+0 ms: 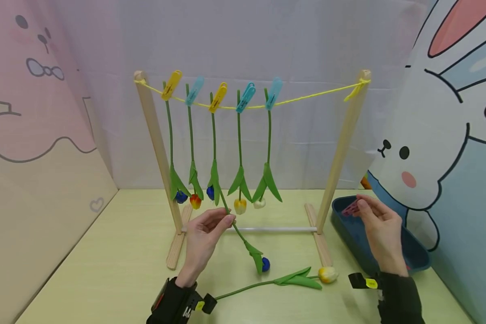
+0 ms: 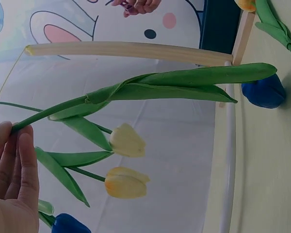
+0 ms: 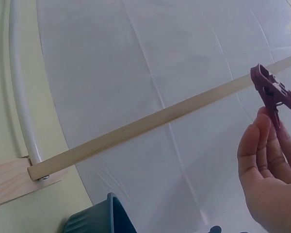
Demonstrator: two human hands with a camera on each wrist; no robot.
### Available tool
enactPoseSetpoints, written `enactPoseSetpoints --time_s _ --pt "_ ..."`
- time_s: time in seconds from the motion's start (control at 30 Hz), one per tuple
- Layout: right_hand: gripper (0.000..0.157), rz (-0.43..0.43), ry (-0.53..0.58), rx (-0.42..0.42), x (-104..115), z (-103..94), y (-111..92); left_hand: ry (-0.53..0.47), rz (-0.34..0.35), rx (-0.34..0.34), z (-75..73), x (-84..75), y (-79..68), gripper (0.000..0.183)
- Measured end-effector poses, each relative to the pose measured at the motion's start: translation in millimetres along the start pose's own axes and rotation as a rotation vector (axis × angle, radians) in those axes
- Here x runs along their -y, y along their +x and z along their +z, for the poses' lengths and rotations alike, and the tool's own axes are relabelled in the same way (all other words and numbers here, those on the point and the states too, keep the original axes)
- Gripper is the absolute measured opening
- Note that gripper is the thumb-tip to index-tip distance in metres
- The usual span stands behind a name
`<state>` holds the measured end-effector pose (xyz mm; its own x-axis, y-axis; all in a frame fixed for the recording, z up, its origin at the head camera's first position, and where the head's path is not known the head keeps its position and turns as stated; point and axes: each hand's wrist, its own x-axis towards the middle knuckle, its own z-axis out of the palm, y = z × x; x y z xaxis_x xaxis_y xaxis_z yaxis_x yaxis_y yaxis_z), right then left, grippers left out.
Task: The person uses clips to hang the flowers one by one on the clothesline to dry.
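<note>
My left hand [image 1: 204, 234] pinches the green stem of a blue artificial tulip [image 1: 266, 264], whose flower hangs down to the right; the left wrist view shows its long leaves [image 2: 174, 83]. My right hand [image 1: 380, 229] holds a dark pink clothespin [image 1: 350, 208] between thumb and fingertips, above the blue bin. In the right wrist view the same clothespin [image 3: 271, 90] stands clear of the wooden post. Several tulips hang upside down from a yellow string [image 1: 308, 96], held by yellow clothespins [image 1: 172, 84] and blue clothespins [image 1: 273, 93].
A wooden frame with a left post [image 1: 158, 144] and a right post [image 1: 344, 148] carries the string; a white rod [image 1: 275, 229] joins its base. One yellow-white tulip [image 1: 328, 274] lies on the table [image 1: 117, 270]. The dark blue bin [image 1: 348, 234] stands at the right.
</note>
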<state>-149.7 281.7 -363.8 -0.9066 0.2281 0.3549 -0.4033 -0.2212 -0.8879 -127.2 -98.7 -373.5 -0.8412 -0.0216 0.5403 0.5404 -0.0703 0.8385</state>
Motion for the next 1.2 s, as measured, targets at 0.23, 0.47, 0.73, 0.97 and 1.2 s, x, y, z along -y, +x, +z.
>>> enactPoseSetpoints --time_s 0.23,0.47,0.73,0.97,1.2 --pt "0.025 -0.035 -0.005 0.055 10 1.2 7 0.024 -0.001 0.033 5.2 -1.7 3.5 0.022" --pt "0.022 -0.095 -0.05 0.095 26 13.5 20 0.038 0.088 0.09 11.2 14.4 9.0 0.025" --pt "0.02 -0.162 -0.008 0.124 43 31.4 35 0.067 0.055 0.129 25.3 -7.5 17.0 0.025" --pt "0.02 -0.214 0.012 0.164 58 44.4 47 0.084 0.064 0.155 34.2 -14.6 27.7 0.026" --pt "0.02 -0.257 -0.041 0.187 73 56.9 59 0.043 0.174 0.18 44.1 5.6 44.8 0.033"
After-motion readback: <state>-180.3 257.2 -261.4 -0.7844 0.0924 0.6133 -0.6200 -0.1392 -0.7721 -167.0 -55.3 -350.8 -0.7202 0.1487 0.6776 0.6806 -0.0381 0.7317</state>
